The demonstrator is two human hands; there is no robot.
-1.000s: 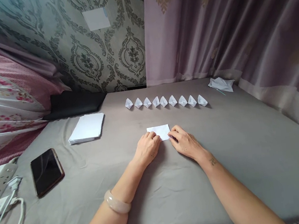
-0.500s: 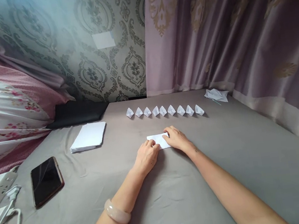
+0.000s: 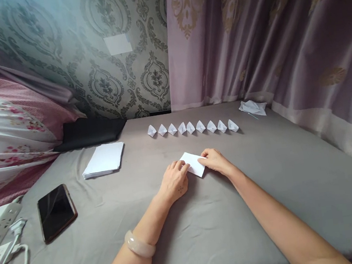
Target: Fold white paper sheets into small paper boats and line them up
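A small white sheet of folded paper (image 3: 194,164) is held between my two hands, tilted with one corner toward me. My left hand (image 3: 175,178), the arm wearing a pale bangle (image 3: 140,245), grips its left edge with thumb and fingers. At the right corner, my right hand (image 3: 218,161) pinches the paper between thumb and fingers. Beyond the hands, several folded white paper boats (image 3: 200,126) stand in a row across the grey cloth (image 3: 207,223).
To the left lie a stack of white paper (image 3: 103,159), a phone (image 3: 57,212) and a power strip (image 3: 0,224) with white cables. A black folded item (image 3: 90,132) rests at the back left. Crumpled white paper (image 3: 252,108) sits at the back right, by the curtain (image 3: 218,57).
The paper has turned from lying square to a slant, and looks lifted at its near corner. My right hand has shifted slightly right. The view has moved a little.
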